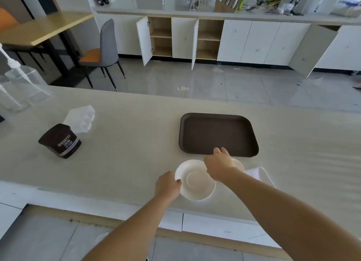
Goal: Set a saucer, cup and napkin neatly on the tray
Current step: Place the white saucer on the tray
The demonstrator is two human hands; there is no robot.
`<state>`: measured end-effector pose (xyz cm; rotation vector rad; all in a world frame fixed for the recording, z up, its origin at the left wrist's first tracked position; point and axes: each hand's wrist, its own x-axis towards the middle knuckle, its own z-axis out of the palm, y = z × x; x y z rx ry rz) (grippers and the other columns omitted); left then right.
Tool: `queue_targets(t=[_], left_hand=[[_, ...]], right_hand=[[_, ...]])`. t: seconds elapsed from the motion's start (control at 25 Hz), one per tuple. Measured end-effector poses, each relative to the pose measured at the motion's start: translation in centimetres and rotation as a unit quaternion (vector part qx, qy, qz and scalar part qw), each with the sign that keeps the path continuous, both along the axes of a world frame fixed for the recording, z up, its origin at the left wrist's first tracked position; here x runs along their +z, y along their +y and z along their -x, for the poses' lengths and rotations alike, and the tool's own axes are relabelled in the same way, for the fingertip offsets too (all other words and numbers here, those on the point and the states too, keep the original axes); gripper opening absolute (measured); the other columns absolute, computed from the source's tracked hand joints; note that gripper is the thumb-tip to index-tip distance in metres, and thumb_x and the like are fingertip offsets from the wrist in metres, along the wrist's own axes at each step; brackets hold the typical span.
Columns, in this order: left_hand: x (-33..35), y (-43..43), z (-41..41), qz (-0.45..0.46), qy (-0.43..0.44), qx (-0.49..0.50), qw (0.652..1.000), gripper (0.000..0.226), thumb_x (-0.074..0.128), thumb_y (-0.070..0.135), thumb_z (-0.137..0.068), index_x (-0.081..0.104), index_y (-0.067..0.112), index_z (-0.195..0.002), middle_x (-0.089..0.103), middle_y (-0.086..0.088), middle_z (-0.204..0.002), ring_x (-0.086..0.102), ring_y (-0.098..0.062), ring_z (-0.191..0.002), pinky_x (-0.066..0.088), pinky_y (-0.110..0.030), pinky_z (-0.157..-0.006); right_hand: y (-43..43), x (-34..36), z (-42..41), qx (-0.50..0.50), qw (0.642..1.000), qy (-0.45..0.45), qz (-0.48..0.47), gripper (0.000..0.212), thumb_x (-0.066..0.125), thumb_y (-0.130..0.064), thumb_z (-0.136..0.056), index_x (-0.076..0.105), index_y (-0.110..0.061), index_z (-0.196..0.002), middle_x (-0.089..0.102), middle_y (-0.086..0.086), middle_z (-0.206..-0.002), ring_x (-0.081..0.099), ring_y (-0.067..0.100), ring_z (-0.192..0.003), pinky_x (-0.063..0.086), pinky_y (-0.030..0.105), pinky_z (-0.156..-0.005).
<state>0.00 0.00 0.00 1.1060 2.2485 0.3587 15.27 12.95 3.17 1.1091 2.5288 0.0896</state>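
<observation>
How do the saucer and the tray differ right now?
The saucer is white and round; the tray is dark brown and rectangular with rounded corners. The saucer is smaller. The left hand pinches the saucer's rim; nothing lies on the tray. Both rest on the counter.

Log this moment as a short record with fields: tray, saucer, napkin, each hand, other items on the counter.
tray: brown tray, nothing on it, on the counter
saucer: white saucer on the counter, nearer than the tray
napkin: white napkin, right of the saucer, partly hidden by the arm
left hand: left hand gripping the saucer's left rim
right hand: right hand over the saucer's far edge; whether it grips anything is unclear
other: cocoa tub, clear bottle
</observation>
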Motion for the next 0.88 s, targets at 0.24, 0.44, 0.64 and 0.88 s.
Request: queue_targets(t=[0.24,0.44,0.64,0.88], left_hand=[[-1.1,0.3,-0.8,0.001,-0.168,0.138,0.976,0.017,0.051,0.007,-0.077,0.060,0.006,-0.091,0.073,-0.013,-0.076,0.073,-0.031,-0.061,0.063,-0.046,-0.064],[-0.9,0.6,-0.5,-0.030,-0.253,0.241,0.936,0.024,0.047,-0.003,-0.079,0.062,0.008,-0.094,0.067,-0.014,-0.095,0.070,-0.037,-0.080,0.062,-0.046,-0.053],[0.4,2.2,1.5,-0.082,-0.258,0.275,0.922,0.021,0.051,-0.002,-0.087,0.060,0.014,-0.097,0.061,-0.007,-0.099,0.066,-0.036,-0.092,0.063,-0.045,-0.057],[1.7,5.1,2.3,-0.114,-0.261,0.274,0.919,0.031,0.051,-0.003,-0.085,0.061,0.010,-0.111,0.062,-0.011,-0.107,0.069,-0.031,-0.085,0.062,-0.042,-0.055]], right_hand=[[0.5,-1.2,1.3,0.019,0.998,-0.052,0.002,0.019,0.066,-0.016,-0.082,0.064,-0.019,-0.100,0.067,0.005,-0.103,0.041,0.028,-0.121,0.007,0.059,-0.118],[0.9,-2.1,2.3,-0.006,0.999,-0.023,0.024,0.014,0.063,-0.013,-0.081,0.061,-0.018,-0.093,0.061,0.003,-0.091,0.046,0.028,-0.113,0.002,0.060,-0.118],[2.4,-1.7,3.4,-0.037,0.992,0.105,0.053,0.024,0.057,0.000,-0.080,0.064,-0.012,-0.099,0.059,0.007,-0.102,0.053,0.028,-0.103,0.040,0.039,-0.100],[5.1,-0.8,2.9,-0.116,0.960,0.223,0.121,0.019,0.053,0.008,-0.078,0.060,-0.005,-0.090,0.049,0.006,-0.095,0.054,0.028,-0.082,0.050,0.036,-0.069]])
